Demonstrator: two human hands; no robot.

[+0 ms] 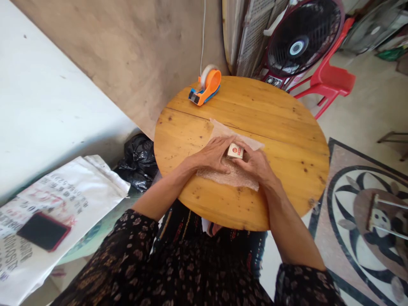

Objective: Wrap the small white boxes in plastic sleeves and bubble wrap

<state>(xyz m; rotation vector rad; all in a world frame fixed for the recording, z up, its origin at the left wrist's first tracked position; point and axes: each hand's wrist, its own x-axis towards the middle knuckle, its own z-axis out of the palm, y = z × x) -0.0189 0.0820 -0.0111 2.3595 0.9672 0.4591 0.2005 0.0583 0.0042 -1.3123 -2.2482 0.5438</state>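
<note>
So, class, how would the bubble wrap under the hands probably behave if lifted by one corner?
The bubble wrap would probably flop rather than stay stiff, since it looks thin and its edges are uneven. It is likely light for its size, as the table's colour shows through. It may crumple easily, given its wrinkled surface.

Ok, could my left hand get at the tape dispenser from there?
Probably yes: your left hand is beside the small box, and nothing seems to stand between that hand and the tape dispenser across the table.
</note>
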